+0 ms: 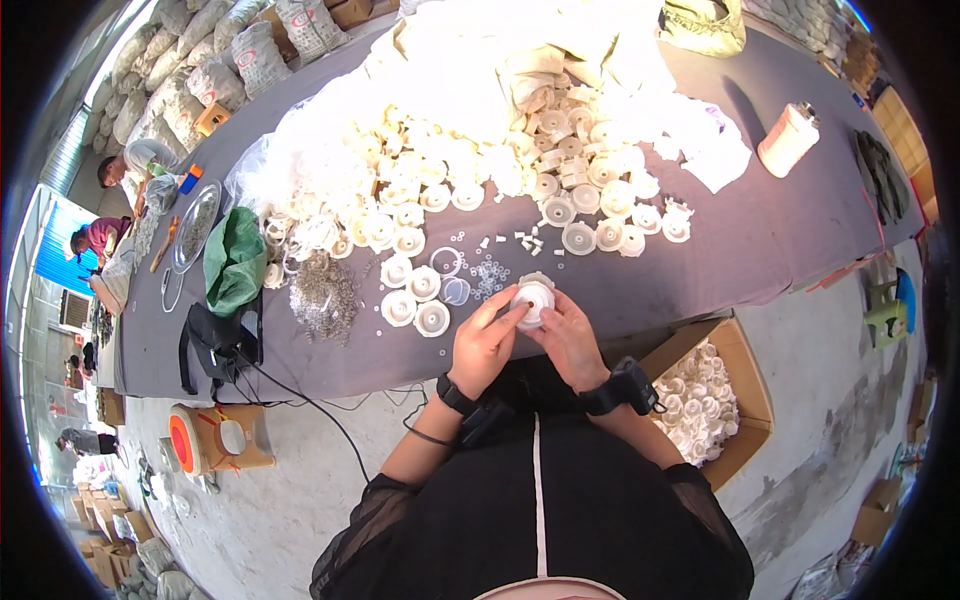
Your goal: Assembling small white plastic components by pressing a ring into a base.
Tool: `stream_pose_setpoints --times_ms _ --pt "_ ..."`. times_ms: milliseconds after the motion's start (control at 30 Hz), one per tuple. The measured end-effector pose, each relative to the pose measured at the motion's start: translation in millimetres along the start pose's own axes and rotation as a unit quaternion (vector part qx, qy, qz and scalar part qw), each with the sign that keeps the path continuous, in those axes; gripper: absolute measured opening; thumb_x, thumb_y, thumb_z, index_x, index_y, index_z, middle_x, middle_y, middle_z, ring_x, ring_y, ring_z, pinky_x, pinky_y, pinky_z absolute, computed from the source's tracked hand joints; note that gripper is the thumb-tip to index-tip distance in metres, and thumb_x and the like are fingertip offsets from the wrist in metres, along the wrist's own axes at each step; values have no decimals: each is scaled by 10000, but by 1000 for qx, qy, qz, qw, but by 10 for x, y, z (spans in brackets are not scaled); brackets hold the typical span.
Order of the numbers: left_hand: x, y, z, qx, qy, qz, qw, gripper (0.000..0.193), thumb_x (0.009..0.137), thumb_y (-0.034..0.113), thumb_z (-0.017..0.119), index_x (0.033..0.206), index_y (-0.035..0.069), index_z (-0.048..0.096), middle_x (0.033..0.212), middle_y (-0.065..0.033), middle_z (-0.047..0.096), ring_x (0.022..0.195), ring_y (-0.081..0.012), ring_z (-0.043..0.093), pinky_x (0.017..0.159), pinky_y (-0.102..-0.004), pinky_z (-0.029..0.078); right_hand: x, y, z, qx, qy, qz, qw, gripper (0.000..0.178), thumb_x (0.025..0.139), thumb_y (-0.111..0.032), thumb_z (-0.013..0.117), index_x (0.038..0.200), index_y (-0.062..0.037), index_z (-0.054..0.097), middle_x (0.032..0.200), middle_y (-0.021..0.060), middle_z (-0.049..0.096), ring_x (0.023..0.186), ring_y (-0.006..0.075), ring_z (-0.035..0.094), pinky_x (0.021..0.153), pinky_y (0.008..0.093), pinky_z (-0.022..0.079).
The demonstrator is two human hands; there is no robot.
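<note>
Near the table's front edge, a round white plastic part with a scalloped rim is held between both hands. My right hand grips it from the right, thumb and fingers at its rim. My left hand closes on its left side, fingertips at the middle of its face; whether they pinch something tiny there I cannot tell. Just beyond lie small clear rings, a clear disc and a larger clear ring. Several similar white parts sit to the left, and small white cylinders lie farther back.
A glaring heap of white parts covers the grey table's middle. Leftward are metal springs, a green bag and a black pouch with a cable. A cardboard box of parts stands below right. Other people work far left.
</note>
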State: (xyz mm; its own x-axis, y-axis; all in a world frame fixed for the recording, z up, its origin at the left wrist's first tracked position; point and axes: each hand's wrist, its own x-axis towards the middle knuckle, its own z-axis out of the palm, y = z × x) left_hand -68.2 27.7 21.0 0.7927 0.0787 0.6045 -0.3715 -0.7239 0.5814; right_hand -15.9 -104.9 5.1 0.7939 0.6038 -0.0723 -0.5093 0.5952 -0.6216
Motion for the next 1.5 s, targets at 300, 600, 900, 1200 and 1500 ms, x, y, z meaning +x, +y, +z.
stream_pose_setpoints --times_ms 300,600,900,1200,1500 --pt "41 217 78 -255 66 -156 952 310 730 -87 547 1026 6 553 1022 -94 574 961 -197 556 817 -278 441 -40 -32 83 -46 56 -5 997 312 865 -65 458 1162 24 423 1102 110 518 1044 189 500 914 356 403" --pt "-88 163 186 -515 76 -302 799 152 847 31 507 998 13 503 943 -34 563 840 -82 515 770 -244 418 -86 21 167 -137 77 -131 979 219 899 -124 436 1059 16 485 1026 63 544 935 102 512 846 250 391" --pt "-133 123 168 -569 62 -329 751 86 878 124 481 870 48 520 795 9 533 739 -50 487 681 -205 398 -81 54 83 -18 102 -26 994 187 915 -174 419 884 -28 533 825 7 560 745 52 512 678 205 414" --pt "-48 272 96 -498 53 -389 773 230 895 173 475 706 66 549 640 46 518 545 -17 426 514 -184 361 -132 90 89 -123 59 -3 991 164 885 -172 496 784 -51 540 724 -52 518 640 0 435 561 177 352" --pt "-145 230 221 -399 175 -278 856 220 886 97 477 675 39 500 698 21 513 619 -29 415 554 -178 341 -138 121 174 -282 21 -98 954 305 871 -85 457 1153 29 439 1067 75 527 972 111 499 849 243 391"
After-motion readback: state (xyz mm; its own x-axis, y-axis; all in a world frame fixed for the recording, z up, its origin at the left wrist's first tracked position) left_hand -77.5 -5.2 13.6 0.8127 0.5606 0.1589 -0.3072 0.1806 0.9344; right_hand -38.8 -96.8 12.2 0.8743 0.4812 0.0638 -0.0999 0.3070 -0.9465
